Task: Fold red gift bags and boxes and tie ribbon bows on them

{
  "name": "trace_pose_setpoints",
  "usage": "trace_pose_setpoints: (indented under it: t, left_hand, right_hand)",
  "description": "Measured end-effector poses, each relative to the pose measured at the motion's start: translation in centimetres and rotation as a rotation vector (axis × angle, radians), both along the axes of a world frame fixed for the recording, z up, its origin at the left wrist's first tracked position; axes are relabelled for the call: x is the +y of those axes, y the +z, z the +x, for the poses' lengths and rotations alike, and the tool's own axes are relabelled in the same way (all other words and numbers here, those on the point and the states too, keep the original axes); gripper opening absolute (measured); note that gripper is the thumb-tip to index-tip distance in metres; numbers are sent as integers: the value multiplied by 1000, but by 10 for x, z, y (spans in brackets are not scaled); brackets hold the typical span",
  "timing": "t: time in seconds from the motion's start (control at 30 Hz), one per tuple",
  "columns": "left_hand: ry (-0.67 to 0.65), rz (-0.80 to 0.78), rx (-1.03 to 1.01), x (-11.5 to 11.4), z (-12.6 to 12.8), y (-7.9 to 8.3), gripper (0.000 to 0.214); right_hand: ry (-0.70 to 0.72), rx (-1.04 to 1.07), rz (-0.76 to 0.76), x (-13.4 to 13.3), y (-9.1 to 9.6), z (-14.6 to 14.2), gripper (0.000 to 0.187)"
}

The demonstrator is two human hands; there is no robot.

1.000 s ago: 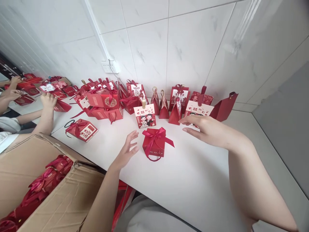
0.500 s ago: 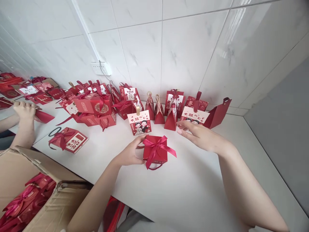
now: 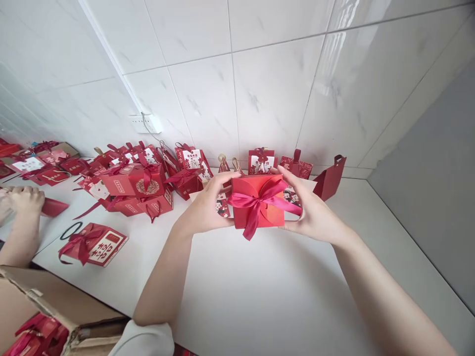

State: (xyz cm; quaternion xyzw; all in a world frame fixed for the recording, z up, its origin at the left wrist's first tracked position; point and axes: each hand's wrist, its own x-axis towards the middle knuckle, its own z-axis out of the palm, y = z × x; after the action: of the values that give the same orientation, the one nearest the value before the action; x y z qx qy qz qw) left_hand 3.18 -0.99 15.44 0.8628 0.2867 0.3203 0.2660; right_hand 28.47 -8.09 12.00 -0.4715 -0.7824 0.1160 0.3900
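A small red gift box [image 3: 260, 202] tied with a pink-red ribbon bow is lifted above the white table [image 3: 260, 296], its top turned toward me. My left hand [image 3: 208, 207] grips its left side with fingers curled over the top edge. Gripping the right side is my right hand [image 3: 313, 212]. Behind the box, partly hidden, stand more red gift boxes and bags along the tiled wall.
Many red gift boxes [image 3: 135, 183] crowd the back left of the table. A flat red box [image 3: 94, 244] lies near the front left. An open cardboard carton [image 3: 44, 316] with red boxes sits bottom left. Another person's hand [image 3: 22, 202] works at the far left. A red bag [image 3: 330, 178] stands right.
Both hands closed on the ribbon-tied box and raised it off the table toward me. The view tilted upward.
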Motion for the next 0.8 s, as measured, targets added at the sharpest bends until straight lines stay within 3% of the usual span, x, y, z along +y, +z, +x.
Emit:
trace_pose_setpoints:
  t: [0.2, 0.53, 0.67, 0.8]
  left_hand:
    - [24, 52, 60, 6, -3, -8, 84]
    - [79, 48, 143, 7, 2, -6, 87]
    - [43, 67, 121, 10, 2, -9, 88]
    - [-40, 10, 61, 20, 0, -17, 103]
  right_hand:
    - [-8, -4, -2, 3, 0, 0, 89]
    - [-51, 18, 1, 9, -7, 5, 89]
    - [-50, 22, 1, 11, -9, 6, 89]
    - [-28, 58, -9, 12, -11, 9, 95]
